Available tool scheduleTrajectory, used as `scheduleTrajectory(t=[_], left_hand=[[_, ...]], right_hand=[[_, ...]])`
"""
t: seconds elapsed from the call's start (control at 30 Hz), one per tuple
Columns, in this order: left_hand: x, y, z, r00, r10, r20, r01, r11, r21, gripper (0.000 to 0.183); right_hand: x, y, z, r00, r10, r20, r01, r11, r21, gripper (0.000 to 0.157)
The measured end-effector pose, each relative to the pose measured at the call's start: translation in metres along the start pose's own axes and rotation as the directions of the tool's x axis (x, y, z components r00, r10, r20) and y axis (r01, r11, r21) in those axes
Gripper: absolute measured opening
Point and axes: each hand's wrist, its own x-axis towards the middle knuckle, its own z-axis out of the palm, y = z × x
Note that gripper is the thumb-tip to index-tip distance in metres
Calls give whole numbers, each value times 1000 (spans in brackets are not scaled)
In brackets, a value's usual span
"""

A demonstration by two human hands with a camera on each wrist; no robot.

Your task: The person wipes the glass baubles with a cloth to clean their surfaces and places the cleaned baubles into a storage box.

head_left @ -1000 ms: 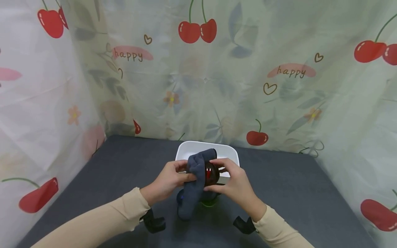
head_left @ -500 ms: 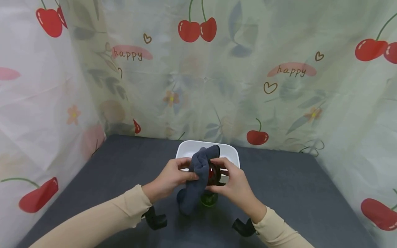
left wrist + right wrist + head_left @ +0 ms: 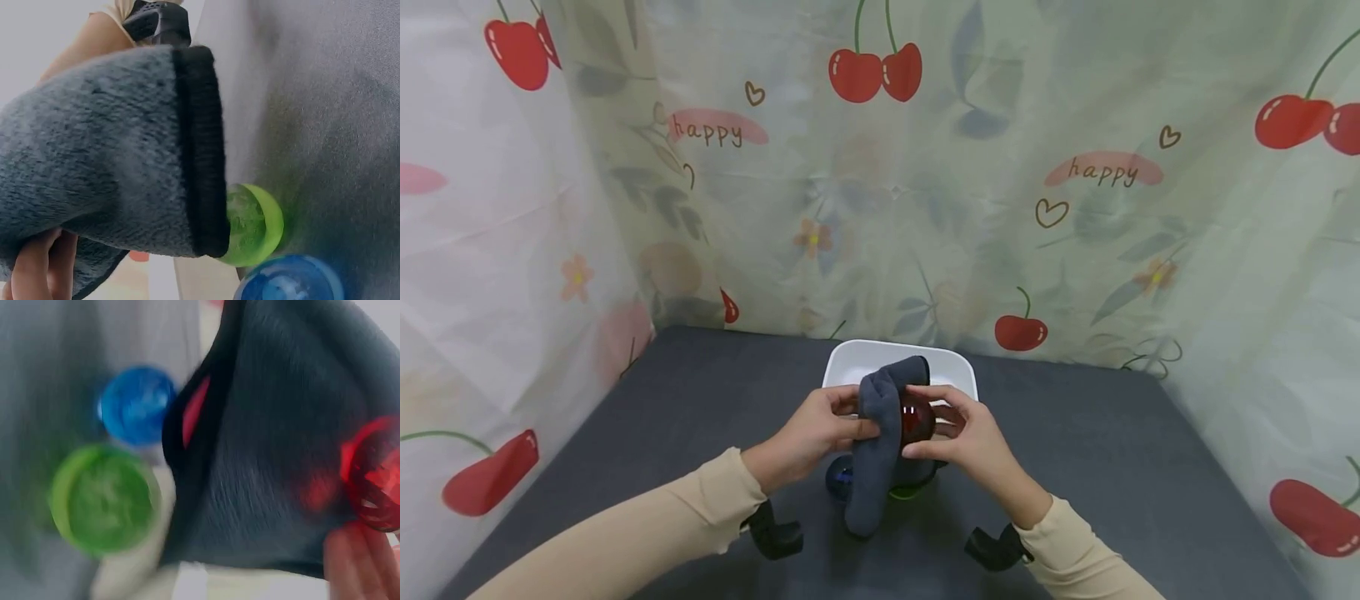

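A dark grey towel (image 3: 880,442) hangs in folds between the two hands, its black edge near in the left wrist view. My left hand (image 3: 812,429) pinches the towel between thumb and fingers. With thumb and fingertips, my right hand (image 3: 962,429) grips a red see-through cup (image 3: 917,419) against the towel's right side. Part of the cup is hidden by the cloth. Below stand a green see-through cup (image 3: 106,500) and a blue one (image 3: 139,405), both partly covered by the towel in the head view.
Behind the hands a white plastic basin (image 3: 850,354) stands on the dark grey table (image 3: 737,367). Curtains (image 3: 880,208) printed with cherries rise at the back and both sides. Black wrist mounts (image 3: 775,533) hang below both wrists.
The towel and red cup shifted slightly up and right, then came back down a little. The towel's hanging end has swung right, showing more of the blue cup. Both hands keep their hold.
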Motion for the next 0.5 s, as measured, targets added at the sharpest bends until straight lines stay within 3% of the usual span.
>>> scheduleTrajectory(t=[0.13, 0.27, 0.37, 0.5], left_hand=[[1, 0, 0, 999, 20, -37, -19, 999, 32, 48], [1, 0, -1, 998, 35, -59, -35, 999, 11, 46], [2, -1, 0, 997, 31, -70, -33, 999, -22, 48], [3, 0, 1, 999, 12, -53, -13, 1000, -21, 51]], right_hand=[[-1, -7, -2, 999, -27, -35, 19, 980, -198, 65], [-2, -9, -3, 999, 12, -39, -14, 999, -49, 57], [-2, -9, -1, 998, 40, -39, -37, 996, 83, 58], [-4, -8, 4, 997, 70, -16, -67, 991, 114, 65]])
